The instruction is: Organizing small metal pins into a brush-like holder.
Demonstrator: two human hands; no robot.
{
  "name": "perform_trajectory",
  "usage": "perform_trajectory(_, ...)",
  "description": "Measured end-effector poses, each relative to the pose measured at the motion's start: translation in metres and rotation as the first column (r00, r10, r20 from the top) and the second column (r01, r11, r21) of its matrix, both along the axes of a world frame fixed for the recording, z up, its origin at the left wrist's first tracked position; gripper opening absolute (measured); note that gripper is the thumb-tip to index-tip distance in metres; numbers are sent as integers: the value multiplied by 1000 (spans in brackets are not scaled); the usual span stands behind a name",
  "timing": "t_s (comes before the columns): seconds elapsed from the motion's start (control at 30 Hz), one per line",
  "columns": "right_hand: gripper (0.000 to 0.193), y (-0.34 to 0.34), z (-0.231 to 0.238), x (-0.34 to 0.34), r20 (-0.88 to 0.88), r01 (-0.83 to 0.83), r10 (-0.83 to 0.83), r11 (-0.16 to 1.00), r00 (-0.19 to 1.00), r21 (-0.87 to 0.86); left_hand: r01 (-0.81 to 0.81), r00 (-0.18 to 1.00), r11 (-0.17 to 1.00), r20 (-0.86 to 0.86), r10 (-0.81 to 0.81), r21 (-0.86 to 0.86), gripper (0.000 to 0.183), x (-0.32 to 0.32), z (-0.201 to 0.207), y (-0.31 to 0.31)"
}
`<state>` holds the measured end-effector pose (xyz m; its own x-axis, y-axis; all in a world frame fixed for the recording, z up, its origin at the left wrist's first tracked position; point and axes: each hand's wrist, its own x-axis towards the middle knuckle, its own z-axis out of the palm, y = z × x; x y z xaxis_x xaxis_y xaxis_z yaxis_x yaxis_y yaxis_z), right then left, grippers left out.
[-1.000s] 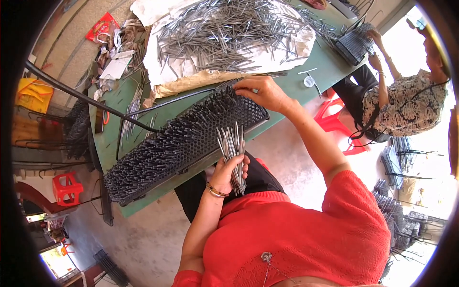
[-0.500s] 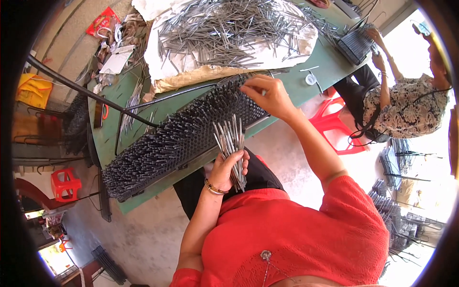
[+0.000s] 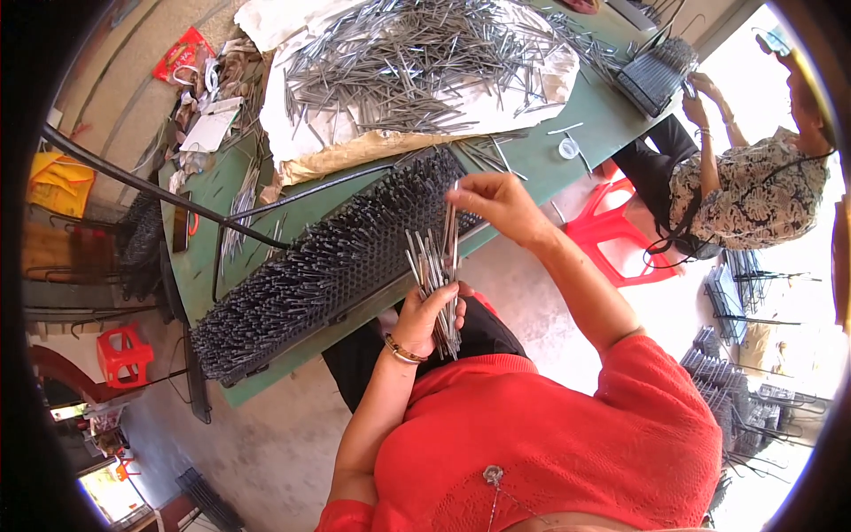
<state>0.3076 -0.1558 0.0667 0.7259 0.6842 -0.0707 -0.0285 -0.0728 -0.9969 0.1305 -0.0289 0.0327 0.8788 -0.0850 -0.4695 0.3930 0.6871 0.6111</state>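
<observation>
A bundle of thin grey metal rods (image 3: pixel 429 266) stands upright in my left hand (image 3: pixel 424 319), its fingers wrapped round the lower part in front of my waist. Just above the bundle, my right hand (image 3: pixel 501 207) pinches the top of a slim metal rod (image 3: pixel 453 222); whether it is a single one is hard to tell. The rod's lower end meets the bundle. Behind both hands lies a long black perforated rack (image 3: pixel 355 270), slanting across the table edge. Dark rods fill most of its holes, and bare holes show along the near side towards the right.
Loose rods (image 3: pixel 417 66) are heaped on white sheeting across the green table (image 3: pixel 541 151). A black bent bar (image 3: pixel 142 170) crosses the left side. Another person (image 3: pixel 745 191) handles a smaller rack (image 3: pixel 658 75) at the far right, near a red stool (image 3: pixel 612 230).
My right hand's fingers, earlier above the rack, are now over the bundle, pinching a rod. The left hand keeps its hold. The view has shifted slightly.
</observation>
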Motion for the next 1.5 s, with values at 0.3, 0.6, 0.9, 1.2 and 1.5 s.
perform_trajectory(0.3, 22, 5, 11, 49, 560, 317, -277, 948, 781, 28, -10, 999, 1000, -42, 10, -3, 40, 13, 3, -4)
perform_trajectory(0.6, 21, 7, -4, 52, 724, 247, -202, 968, 660, 46, -23, 997, 1000, -69, 23, 1, 35, 8, -3, -5)
perform_trajectory(0.9, 17, 9, -13, 47, 619, 388, -335, 920, 711, 52, 0, 997, 1000, -80, 0, -2, 42, 8, -2, -5)
perform_trajectory(1.2, 16, 13, -12, 39, 808, 266, -204, 962, 553, 61, -22, 998, 1000, -60, 21, -8, 39, 6, 0, -4)
perform_trajectory(1.5, 15, 12, -14, 35, 828, 245, -184, 968, 530, 59, 1, 1000, 1000, -14, 0, 18, 42, 4, -1, -5)
